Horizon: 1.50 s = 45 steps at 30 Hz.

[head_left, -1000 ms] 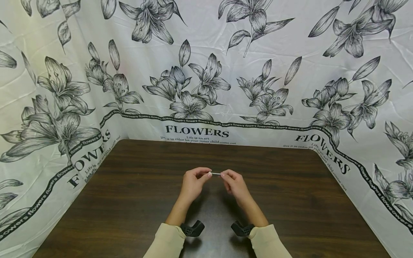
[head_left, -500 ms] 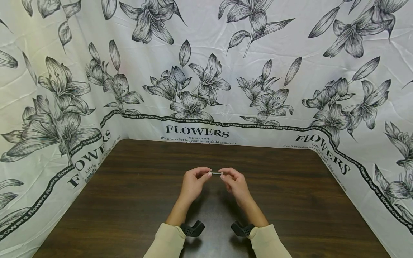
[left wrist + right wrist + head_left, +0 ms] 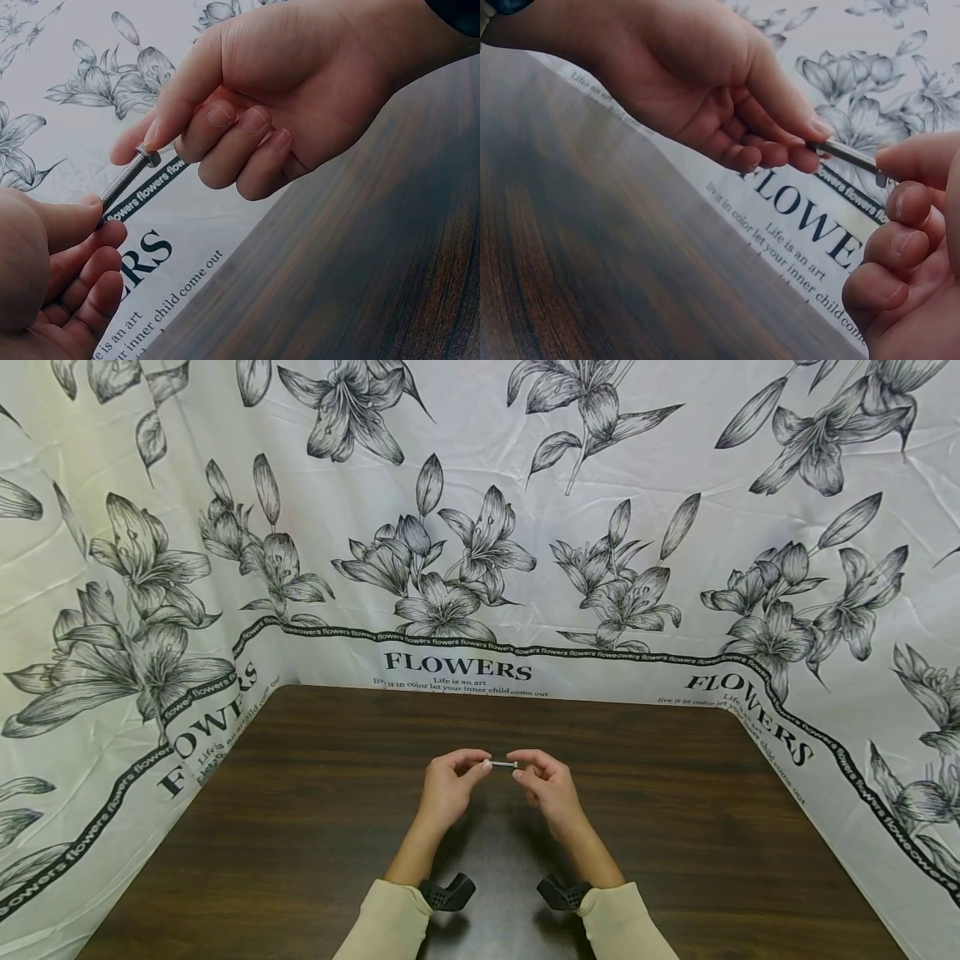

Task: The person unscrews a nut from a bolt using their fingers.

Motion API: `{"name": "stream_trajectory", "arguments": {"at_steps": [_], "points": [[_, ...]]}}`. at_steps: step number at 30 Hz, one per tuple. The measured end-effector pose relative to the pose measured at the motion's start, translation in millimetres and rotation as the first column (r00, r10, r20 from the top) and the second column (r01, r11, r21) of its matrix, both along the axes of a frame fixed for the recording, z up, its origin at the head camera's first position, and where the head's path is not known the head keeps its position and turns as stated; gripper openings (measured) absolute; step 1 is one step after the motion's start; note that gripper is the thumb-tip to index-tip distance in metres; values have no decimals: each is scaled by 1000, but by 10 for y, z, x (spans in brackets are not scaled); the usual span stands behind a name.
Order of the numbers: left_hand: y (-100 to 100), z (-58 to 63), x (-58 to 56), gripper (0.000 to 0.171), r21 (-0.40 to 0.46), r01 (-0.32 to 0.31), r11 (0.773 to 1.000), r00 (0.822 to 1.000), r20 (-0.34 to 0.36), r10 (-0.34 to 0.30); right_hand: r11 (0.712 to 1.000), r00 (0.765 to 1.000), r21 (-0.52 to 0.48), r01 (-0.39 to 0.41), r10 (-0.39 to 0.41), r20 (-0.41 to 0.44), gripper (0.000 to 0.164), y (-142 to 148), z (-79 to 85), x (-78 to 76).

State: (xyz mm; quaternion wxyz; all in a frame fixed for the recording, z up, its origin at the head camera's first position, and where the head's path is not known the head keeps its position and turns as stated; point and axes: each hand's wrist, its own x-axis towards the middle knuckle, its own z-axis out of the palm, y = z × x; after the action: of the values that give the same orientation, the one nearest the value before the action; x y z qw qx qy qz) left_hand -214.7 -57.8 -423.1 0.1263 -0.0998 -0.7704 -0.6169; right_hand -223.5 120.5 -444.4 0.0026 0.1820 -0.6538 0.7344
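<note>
Above the table, a short silvery bolt (image 3: pixel 503 764) with a threaded shank lies between my two hands. My left hand (image 3: pixel 446 789) pinches its left end between thumb and index finger; the fingertips hide that end. A hexagonal piece (image 3: pixel 150 156) sits at the other end in the left wrist view; whether it is the bolt's head or a nut I cannot tell. My right hand (image 3: pixel 551 789) has thumb and index finger at this hexagonal end, the index tip reaching past it and the thumb against it. The right hand's other fingers are curled in the left wrist view.
A dark brown wooden table (image 3: pixel 337 860) lies under both hands. White cloth (image 3: pixel 615 460) printed with flowers and lettering hangs along its back and sides. Each wrist wears a black band device, the left one (image 3: pixel 448 892) and the right one (image 3: pixel 562 892).
My right index finger and thumb have spread apart slightly, uncovering the hexagonal end of the bolt. The left hand and the bolt have stayed in nearly the same place.
</note>
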Motion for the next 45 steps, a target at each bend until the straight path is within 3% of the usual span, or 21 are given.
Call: {"name": "stream_trajectory", "arguments": {"at_steps": [2, 9, 11, 20, 26, 38, 45], "points": [[-7, -20, -16, 10, -3, 5, 1000, 1000, 4, -5, 1000, 1000, 2, 6, -6, 12, 27, -3, 3, 0], [-29, -348, -233, 13, -1, 9, 1000, 1000, 3, -9, 993, 989, 98, 68, -80, 122, 30, -20, 35, 3], [-32, -377, -249, 13, 3, 14, 1000, 1000, -1, -14, 989, 985, 128, 70, -89, 147, 36, -23, 41, 7], [-23, -412, -255, 11, -25, 50, 998, 999, -10, -50, 986, 974, 158, 47, -80, 214, 48, -30, 45, 19], [-26, -389, -243, 10, -21, 44, 999, 999, 20, -44, 989, 972, 136, 57, -86, 218, 41, -39, 67, 26], [-33, -400, -249, 8, -23, 19, 1000, 1000, 13, -18, 995, 977, 52, 82, -90, 193, 18, -35, 46, 22], [-41, -403, -254, 13, -14, 17, 1000, 1000, -3, -18, 996, 982, -4, 93, -91, 168, 12, -5, -133, -76]]}}
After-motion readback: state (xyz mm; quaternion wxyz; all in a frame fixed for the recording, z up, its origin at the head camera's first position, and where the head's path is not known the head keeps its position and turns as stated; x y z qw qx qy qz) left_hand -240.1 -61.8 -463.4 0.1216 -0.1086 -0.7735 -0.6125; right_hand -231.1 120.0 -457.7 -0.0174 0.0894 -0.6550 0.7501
